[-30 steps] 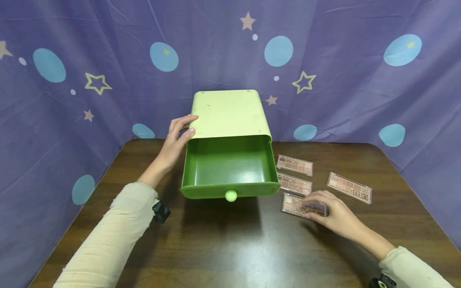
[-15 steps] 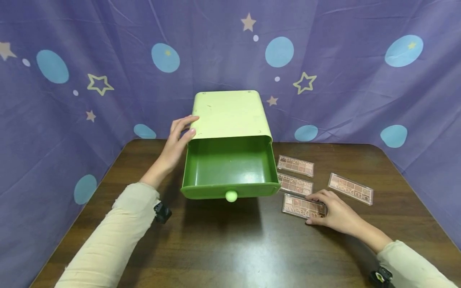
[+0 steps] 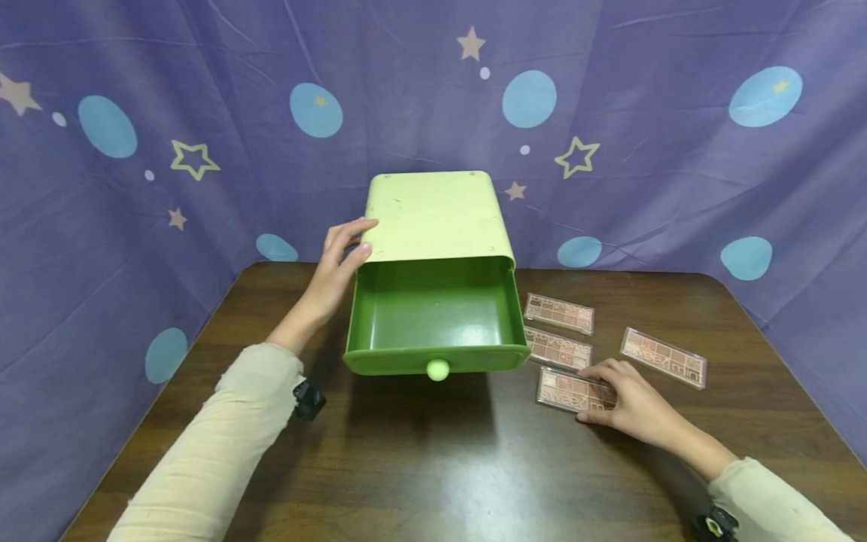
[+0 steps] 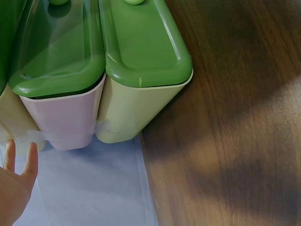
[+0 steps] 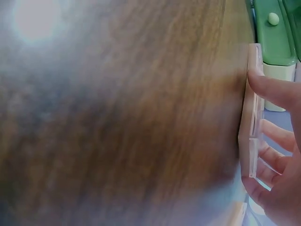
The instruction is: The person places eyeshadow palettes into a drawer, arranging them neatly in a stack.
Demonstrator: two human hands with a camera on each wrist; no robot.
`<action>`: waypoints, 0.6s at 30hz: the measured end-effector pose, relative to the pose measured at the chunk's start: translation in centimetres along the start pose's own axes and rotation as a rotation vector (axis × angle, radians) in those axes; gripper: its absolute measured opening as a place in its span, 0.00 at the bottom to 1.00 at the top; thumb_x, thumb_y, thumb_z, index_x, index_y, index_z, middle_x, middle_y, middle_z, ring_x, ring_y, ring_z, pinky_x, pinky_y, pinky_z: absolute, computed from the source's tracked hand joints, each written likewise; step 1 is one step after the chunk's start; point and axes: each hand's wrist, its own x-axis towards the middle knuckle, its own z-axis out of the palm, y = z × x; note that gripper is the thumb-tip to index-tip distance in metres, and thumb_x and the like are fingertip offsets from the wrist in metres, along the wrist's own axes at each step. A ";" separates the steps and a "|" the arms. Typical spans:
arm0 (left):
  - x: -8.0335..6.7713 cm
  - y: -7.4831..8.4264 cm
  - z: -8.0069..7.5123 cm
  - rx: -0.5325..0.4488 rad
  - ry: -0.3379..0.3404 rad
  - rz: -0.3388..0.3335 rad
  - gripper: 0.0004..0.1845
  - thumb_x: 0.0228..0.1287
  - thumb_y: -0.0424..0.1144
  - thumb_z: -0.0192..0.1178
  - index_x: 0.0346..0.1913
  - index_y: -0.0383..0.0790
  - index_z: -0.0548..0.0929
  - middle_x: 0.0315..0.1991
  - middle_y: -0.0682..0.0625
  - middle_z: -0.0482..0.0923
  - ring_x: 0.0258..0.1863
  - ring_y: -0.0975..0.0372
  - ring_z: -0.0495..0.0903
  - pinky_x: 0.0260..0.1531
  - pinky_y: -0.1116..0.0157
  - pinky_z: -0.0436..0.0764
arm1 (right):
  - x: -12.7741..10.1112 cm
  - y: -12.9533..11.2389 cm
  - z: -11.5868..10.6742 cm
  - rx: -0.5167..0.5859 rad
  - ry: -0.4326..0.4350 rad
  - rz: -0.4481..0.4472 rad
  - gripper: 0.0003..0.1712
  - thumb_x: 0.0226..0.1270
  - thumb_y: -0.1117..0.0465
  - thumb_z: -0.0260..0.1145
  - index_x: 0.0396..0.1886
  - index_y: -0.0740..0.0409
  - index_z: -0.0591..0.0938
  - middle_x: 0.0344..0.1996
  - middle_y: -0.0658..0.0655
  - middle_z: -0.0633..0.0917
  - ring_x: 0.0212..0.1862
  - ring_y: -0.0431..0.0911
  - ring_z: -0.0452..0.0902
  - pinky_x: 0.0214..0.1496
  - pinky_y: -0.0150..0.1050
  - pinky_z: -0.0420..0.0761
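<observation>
A drawer cabinet with a pale yellow-green top (image 3: pixel 436 218) stands mid-table, its top green drawer (image 3: pixel 393 361) pulled out, showing a bare interior. My left hand (image 3: pixel 328 275) rests against the cabinet's left upper edge, fingers extended; two fingertips (image 4: pixel 32 157) show beside its side in the left wrist view. To the right, my right hand (image 3: pixel 633 399) holds the nearest eyeshadow palette (image 3: pixel 565 388) between thumb and fingers. From the right wrist, this clear-edged palette (image 5: pixel 253 113) appears edge-on, the thumb (image 5: pixel 270 87) at one long edge and fingers at the other.
Two more eyeshadow palettes (image 3: pixel 559 314) lie behind the held one, near the drawer's right side. Another palette (image 3: pixel 664 357) lies farther right. Lower tiers, one with a pink side (image 4: pixel 66 122), sit shut in the left wrist view. A purple patterned curtain (image 3: pixel 433 98) hangs behind the table.
My right fingers have drawn back along the nearest palette to its right end and taken it by its edges; it has shifted slightly right. My left hand stays at the cabinet.
</observation>
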 end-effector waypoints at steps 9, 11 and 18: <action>0.0 0.0 -0.1 0.005 0.001 -0.016 0.26 0.72 0.42 0.49 0.70 0.39 0.70 0.70 0.42 0.55 0.64 0.51 0.59 0.64 0.48 0.59 | 0.0 -1.0 -1.6 0.001 0.025 0.035 0.36 0.46 0.47 0.81 0.54 0.59 0.81 0.47 0.55 0.83 0.49 0.53 0.74 0.51 0.57 0.75; -0.1 -0.1 -0.1 0.005 0.003 -0.017 0.26 0.72 0.42 0.49 0.70 0.39 0.70 0.70 0.42 0.55 0.64 0.51 0.59 0.64 0.48 0.59 | 0.0 -1.5 -2.1 0.017 0.023 0.044 0.36 0.47 0.47 0.81 0.54 0.59 0.81 0.48 0.56 0.83 0.49 0.54 0.76 0.52 0.58 0.75; -0.1 -0.1 -0.1 -0.008 0.005 -0.017 0.26 0.71 0.42 0.50 0.70 0.39 0.71 0.71 0.44 0.55 0.63 0.52 0.60 0.63 0.49 0.61 | 0.1 -3.4 -4.5 0.096 0.030 0.085 0.36 0.50 0.48 0.80 0.58 0.57 0.81 0.52 0.58 0.83 0.58 0.60 0.73 0.56 0.66 0.69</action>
